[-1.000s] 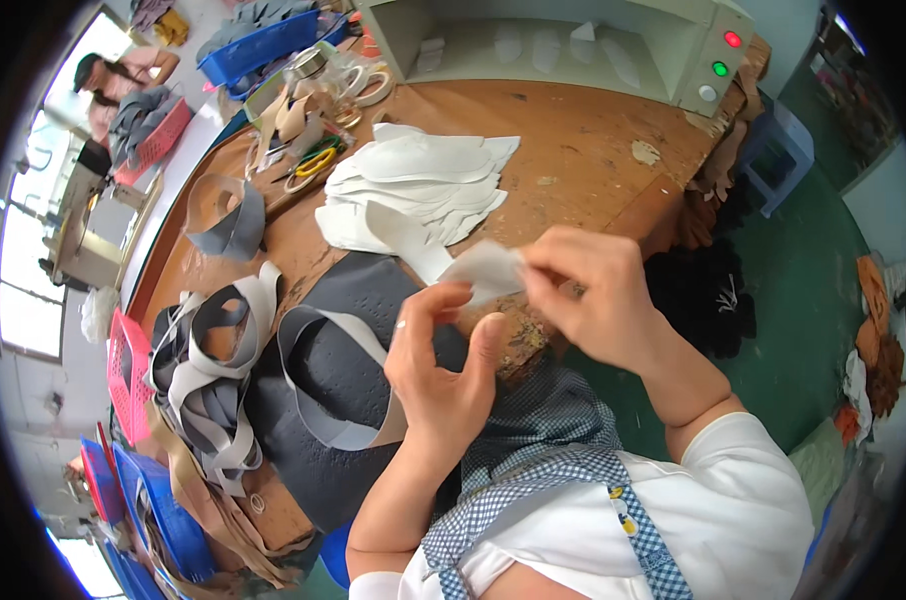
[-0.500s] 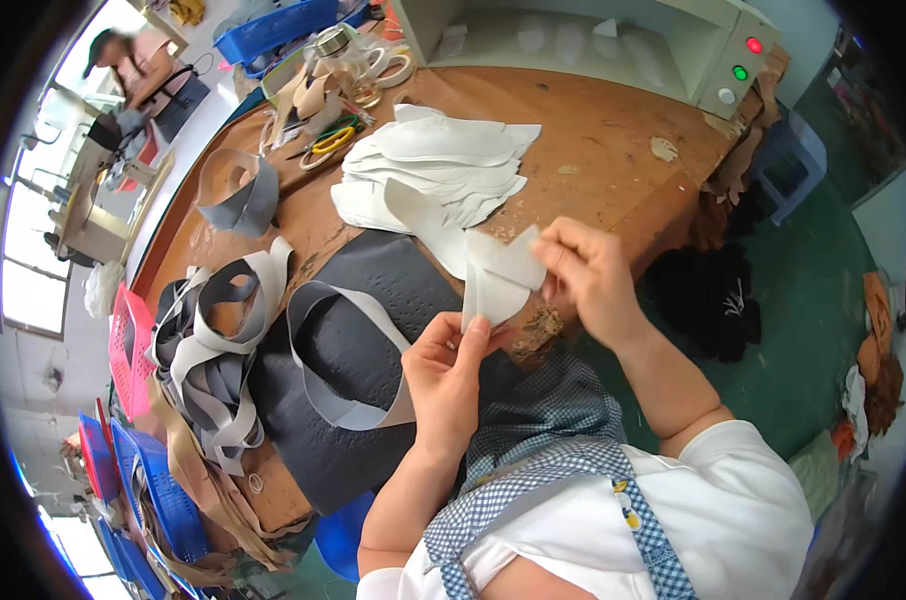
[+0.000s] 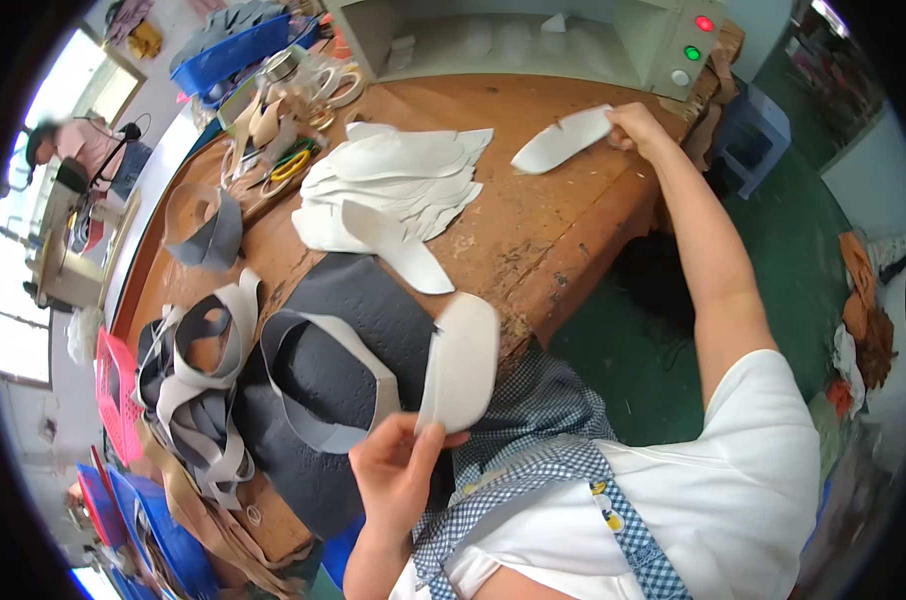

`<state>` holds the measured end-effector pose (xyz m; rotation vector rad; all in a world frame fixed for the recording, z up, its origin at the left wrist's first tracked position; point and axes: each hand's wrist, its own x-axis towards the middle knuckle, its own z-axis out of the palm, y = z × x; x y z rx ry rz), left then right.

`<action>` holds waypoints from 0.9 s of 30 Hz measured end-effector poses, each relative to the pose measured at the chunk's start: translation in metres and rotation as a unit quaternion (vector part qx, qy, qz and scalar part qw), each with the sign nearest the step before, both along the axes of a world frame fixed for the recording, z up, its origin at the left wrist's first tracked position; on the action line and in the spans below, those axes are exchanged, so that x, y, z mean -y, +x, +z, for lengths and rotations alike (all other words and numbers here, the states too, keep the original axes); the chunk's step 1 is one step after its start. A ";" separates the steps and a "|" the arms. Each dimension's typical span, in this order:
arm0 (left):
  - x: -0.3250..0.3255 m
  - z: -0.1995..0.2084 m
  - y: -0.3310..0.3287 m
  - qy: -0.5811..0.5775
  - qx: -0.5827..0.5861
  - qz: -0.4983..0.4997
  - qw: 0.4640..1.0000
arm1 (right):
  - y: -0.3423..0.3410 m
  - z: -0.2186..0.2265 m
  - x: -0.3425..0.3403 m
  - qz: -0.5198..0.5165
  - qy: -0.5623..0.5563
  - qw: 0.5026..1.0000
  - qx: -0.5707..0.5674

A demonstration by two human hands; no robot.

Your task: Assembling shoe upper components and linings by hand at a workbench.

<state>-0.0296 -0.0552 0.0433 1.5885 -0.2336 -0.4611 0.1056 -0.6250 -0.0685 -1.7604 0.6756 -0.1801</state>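
My left hand (image 3: 398,470) pinches the lower end of a white cut piece (image 3: 463,360), rounded at its top, holding it up over the front edge of the table. Far to the right, my right hand (image 3: 633,130) grips the end of a second white cut piece (image 3: 561,140), which is low over the table or touching it; I cannot tell which. A pile of similar white pieces (image 3: 393,160) lies mid-table. One curved white strip (image 3: 398,250) trails from it toward me. Close to my left hand, a grey band loop (image 3: 313,430) rests on a black sheet (image 3: 273,470).
A pale green machine box (image 3: 513,70) with lit buttons stands at the back. Yellow-handled scissors (image 3: 291,165) and a glass jar (image 3: 308,95) sit back left. Grey strips (image 3: 208,400), a pink basket (image 3: 116,400) and blue crates line the left. A person (image 3: 88,155) works beyond.
My right hand has moved away to the far right with one white piece, now apart from the other. My left hand still holds its piece, now upright. The whole view has shifted slightly.
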 end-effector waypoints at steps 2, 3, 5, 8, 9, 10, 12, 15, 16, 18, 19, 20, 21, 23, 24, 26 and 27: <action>0.014 -0.010 0.011 -0.010 -0.033 0.046 0.998 | 0.010 -0.003 -0.027 -0.041 -0.552 0.810 -0.192; 0.017 -0.014 0.015 -0.042 -0.051 0.043 0.997 | 0.007 0.003 -0.056 -0.117 -0.614 0.776 -0.086; 0.018 -0.017 0.020 -0.072 -0.071 0.059 0.993 | -0.013 0.039 -0.154 -0.120 -0.591 0.790 0.113; 0.032 -0.017 0.022 -0.118 -0.085 0.057 0.988 | -0.095 0.092 -0.288 0.210 -0.153 0.910 0.324; 0.034 -0.015 0.023 -0.150 -0.096 0.054 0.982 | -0.108 0.101 -0.309 0.286 -0.345 0.804 0.391; 0.037 -0.014 0.026 -0.183 -0.107 0.047 0.976 | -0.118 0.101 -0.330 0.299 -0.395 0.775 0.392; 0.039 -0.014 0.028 -0.186 -0.114 0.045 0.975 | -0.124 0.091 -0.339 0.297 -0.401 0.775 0.387; 0.041 -0.023 0.031 -0.061 0.009 0.013 0.998 | -0.125 0.081 -0.337 0.288 -0.333 0.809 0.390; 0.041 -0.026 0.031 -0.018 0.068 0.008 0.997 | -0.126 0.080 -0.337 0.288 -0.334 0.808 0.390; 0.042 -0.027 0.032 0.023 0.127 0.003 0.992 | -0.127 0.078 -0.337 0.283 -0.277 0.838 0.374; 0.044 -0.022 0.034 0.069 0.185 -0.014 0.980 | -0.128 0.080 -0.335 0.282 -0.279 0.839 0.373; 0.045 -0.020 0.035 0.115 0.243 -0.032 0.963 | -0.128 0.083 -0.330 0.296 -0.228 0.859 0.349; 0.047 -0.020 0.035 0.112 0.243 -0.034 0.963 | -0.128 0.085 -0.327 0.308 -0.176 0.877 0.324; 0.053 -0.019 0.037 0.127 0.285 -0.041 0.949 | -0.127 0.085 -0.326 0.305 -0.165 0.878 0.330; 0.054 -0.019 0.038 0.120 0.288 -0.049 0.949 | -0.127 0.084 -0.325 0.307 -0.149 0.877 0.338; 0.056 -0.019 0.040 0.100 0.276 -0.047 0.955 | -0.127 0.083 -0.324 0.300 -0.186 0.870 0.345; 0.058 -0.016 0.039 0.107 0.259 -0.045 0.959 | -0.128 0.083 -0.323 0.300 -0.215 0.860 0.353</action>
